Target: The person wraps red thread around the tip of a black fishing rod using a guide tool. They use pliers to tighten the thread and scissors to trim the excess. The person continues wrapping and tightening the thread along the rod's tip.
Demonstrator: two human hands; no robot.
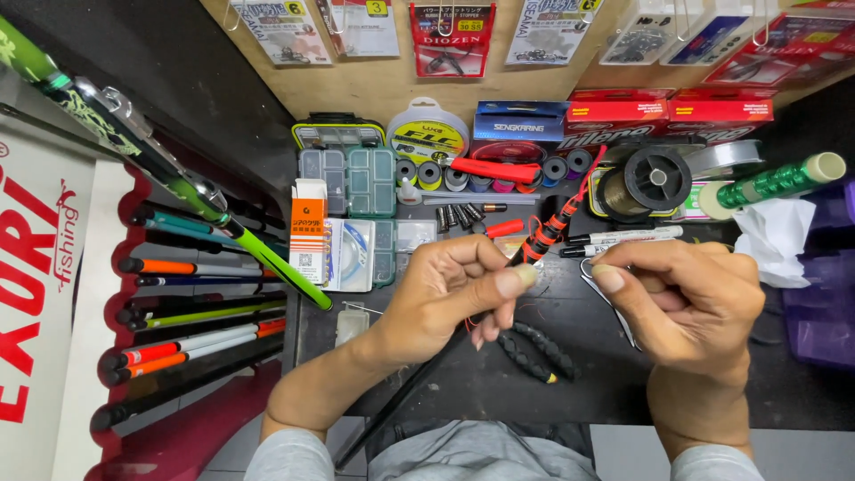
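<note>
My left hand [450, 289] grips a thin black fishing rod [405, 387] that runs from the bottom centre up to the right. Near its upper end the rod carries black and orange-red wrapping [545, 236], with a red thread trailing off it. My right hand [690, 307] is closed just to the right, thumb and forefinger pinched together close to the left thumb; a thin metal wire piece [614, 307] shows beneath it. Black-handled pliers [534, 352] lie on the dark table under both hands.
Small clear tackle boxes [361, 183], an orange-and-white carton [308, 230], thread spools [485, 174], a line spool [646, 183], marker pens [623, 239] and a green-wrapped roll [770, 185] crowd the back. Rods [191, 343] lie in a rack at left. Hook packets hang above.
</note>
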